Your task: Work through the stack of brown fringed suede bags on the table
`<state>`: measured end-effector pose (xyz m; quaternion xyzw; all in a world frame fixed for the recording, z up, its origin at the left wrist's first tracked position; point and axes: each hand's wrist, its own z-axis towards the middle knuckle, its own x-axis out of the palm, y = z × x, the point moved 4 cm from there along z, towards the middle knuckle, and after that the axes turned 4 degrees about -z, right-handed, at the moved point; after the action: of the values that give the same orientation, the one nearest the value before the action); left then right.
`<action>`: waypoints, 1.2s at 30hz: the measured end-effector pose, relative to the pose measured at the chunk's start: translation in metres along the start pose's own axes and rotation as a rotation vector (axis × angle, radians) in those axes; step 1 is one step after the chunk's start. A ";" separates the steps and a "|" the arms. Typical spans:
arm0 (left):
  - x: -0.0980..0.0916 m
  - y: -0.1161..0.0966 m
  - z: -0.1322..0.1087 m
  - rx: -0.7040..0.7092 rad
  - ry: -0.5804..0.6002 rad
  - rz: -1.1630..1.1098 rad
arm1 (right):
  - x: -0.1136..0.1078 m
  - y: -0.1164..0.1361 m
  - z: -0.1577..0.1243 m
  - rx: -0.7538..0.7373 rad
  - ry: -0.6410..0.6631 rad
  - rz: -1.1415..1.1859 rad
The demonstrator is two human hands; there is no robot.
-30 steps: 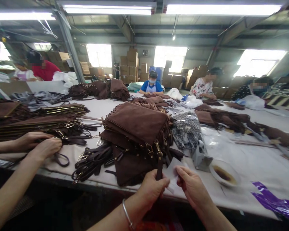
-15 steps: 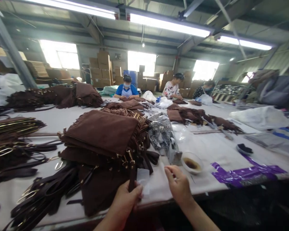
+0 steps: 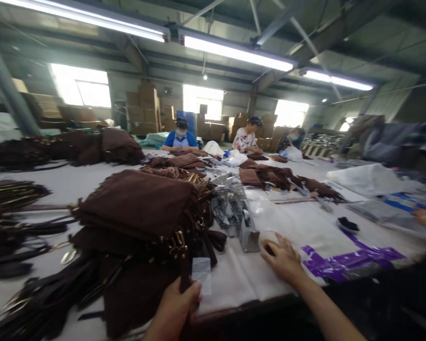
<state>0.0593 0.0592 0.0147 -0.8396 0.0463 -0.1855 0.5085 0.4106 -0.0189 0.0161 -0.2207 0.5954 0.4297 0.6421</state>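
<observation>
While the left hand [image 3: 175,305] grips a strap [image 3: 185,269] at bottom centre, slip [image 3: 202,274] by its thumb, the right hand [image 3: 287,261] (fingers half spread) partly hides the bowl [image 3: 265,235]; contact there is unclear.

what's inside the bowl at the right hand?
Something brown, maybe liquid, shows inside the bowl. The right hand covers the bowl's right part, so whatever is there can't be seen.

The pale table [image 3: 232,280] carries stacked brown bags [image 3: 138,203] and a bowl [image 3: 263,238].
</observation>
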 end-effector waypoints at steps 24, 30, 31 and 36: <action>-0.066 -0.089 -0.007 0.587 -0.238 0.298 | -0.001 0.206 -0.097 0.007 0.461 1.101; -0.054 -0.096 0.007 0.396 -0.025 0.304 | -0.012 0.230 -0.108 -0.137 0.428 1.020; -0.055 -0.096 0.005 0.355 0.032 0.275 | -0.012 0.231 -0.108 -0.148 0.436 1.010; -0.060 -0.099 -0.008 0.056 0.307 -0.076 | -0.008 0.242 -0.109 -0.171 0.512 1.013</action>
<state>-0.0099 0.1161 0.0878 -0.7879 0.0864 -0.3322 0.5112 0.1516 0.0207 0.0578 -0.0560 0.7263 0.6634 0.1712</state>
